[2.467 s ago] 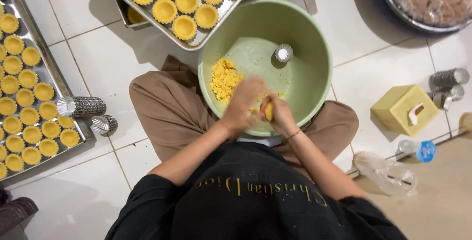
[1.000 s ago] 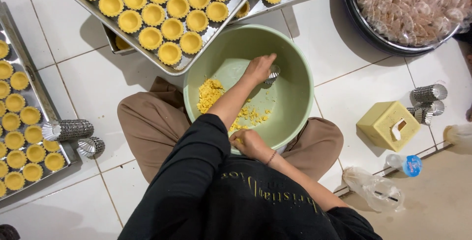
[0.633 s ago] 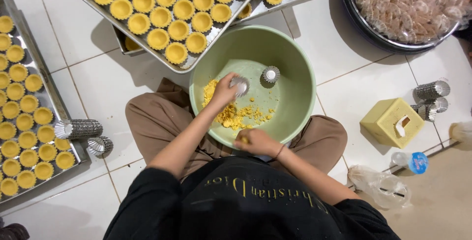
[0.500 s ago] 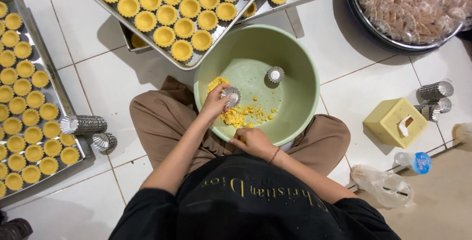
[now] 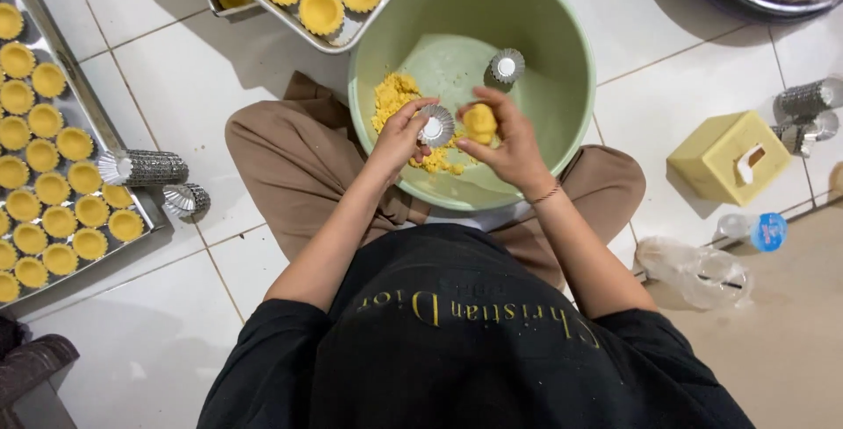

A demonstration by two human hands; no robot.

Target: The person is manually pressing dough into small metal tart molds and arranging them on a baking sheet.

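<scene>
Around the green bowl [image 5: 562,130], trays [image 5: 61,130] crowd close; left hand [image 5: 399,135] pinches a tin [image 5: 436,125], right hand [image 5: 505,144] pinches dough [image 5: 480,120].

Bare white tiles [image 5: 211,69] lie open between the green bowl [image 5: 562,122] and the crowded left tray [image 5: 53,174].

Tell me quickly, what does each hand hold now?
Left hand: shut on a small fluted metal mould.
Right hand: shut on a yellow dough lump.

White tiled floor [image 5: 290,78] carries trays [image 5: 53,144], bowl [image 5: 562,34], tissue box [image 5: 724,157].
</scene>
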